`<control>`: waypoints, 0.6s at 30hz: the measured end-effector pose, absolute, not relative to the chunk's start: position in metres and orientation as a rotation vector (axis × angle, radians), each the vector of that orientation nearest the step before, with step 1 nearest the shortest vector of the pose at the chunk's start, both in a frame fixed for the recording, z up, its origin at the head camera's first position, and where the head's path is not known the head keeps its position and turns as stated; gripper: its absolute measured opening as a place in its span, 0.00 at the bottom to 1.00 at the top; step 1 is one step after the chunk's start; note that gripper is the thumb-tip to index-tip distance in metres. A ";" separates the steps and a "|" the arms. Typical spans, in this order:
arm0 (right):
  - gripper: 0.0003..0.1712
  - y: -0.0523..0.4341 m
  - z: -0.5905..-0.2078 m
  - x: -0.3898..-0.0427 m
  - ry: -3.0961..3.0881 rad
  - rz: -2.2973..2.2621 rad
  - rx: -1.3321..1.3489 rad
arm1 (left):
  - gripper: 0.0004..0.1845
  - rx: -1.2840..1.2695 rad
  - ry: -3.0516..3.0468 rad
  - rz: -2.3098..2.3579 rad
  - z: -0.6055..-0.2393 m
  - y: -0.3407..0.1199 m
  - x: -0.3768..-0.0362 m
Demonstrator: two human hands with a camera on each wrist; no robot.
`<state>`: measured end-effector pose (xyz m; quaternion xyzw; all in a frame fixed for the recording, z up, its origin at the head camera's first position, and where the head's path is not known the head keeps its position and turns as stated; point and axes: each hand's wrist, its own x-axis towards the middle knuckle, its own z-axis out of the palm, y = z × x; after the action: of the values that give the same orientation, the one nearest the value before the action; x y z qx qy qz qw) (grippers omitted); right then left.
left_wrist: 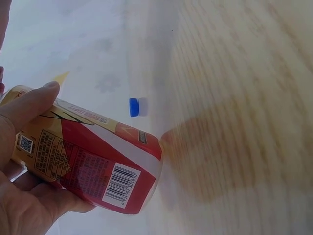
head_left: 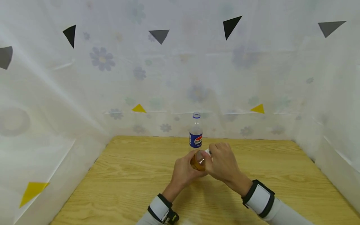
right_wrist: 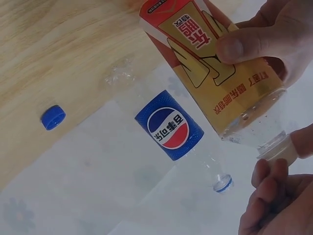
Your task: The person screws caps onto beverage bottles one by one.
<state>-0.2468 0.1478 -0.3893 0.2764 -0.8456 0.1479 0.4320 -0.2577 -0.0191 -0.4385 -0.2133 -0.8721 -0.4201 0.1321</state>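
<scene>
My left hand (head_left: pixel 184 170) grips the body of a tea bottle (head_left: pixel 197 162) with amber liquid and a red and yellow label (left_wrist: pixel 93 161), held tilted above the wooden table (head_left: pixel 126 175). My right hand (head_left: pixel 222 162) pinches the cream cap (right_wrist: pixel 278 147) at the bottle's neck. Whether the cap is loose I cannot tell. Just behind the hands an empty clear Pepsi bottle (head_left: pixel 196 134) stands upright without a cap, its blue neck ring (right_wrist: pixel 223 184) showing. Its blue cap (right_wrist: pixel 53 117) lies on the table beside it.
White flowered sheets (head_left: pixel 168 78) with paper triangles wall the table at the back and both sides. The blue cap (left_wrist: pixel 134 107) lies close to the back sheet. Bare wood spreads left and right of the hands.
</scene>
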 end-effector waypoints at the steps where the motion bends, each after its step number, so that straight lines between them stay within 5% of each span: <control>1: 0.23 0.148 -0.389 -0.247 -2.110 0.359 0.679 | 0.38 -0.612 -2.531 -1.225 -0.438 -0.019 -0.257; 18: 0.31 0.145 -0.388 -0.249 -2.246 0.319 0.504 | 0.41 -0.556 -2.529 -1.261 -0.438 -0.017 -0.253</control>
<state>-0.2485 0.1453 -0.3884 0.1992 -0.8869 0.1261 0.3974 -0.2535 -0.0167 -0.4375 -0.1915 -0.8705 -0.4342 0.1304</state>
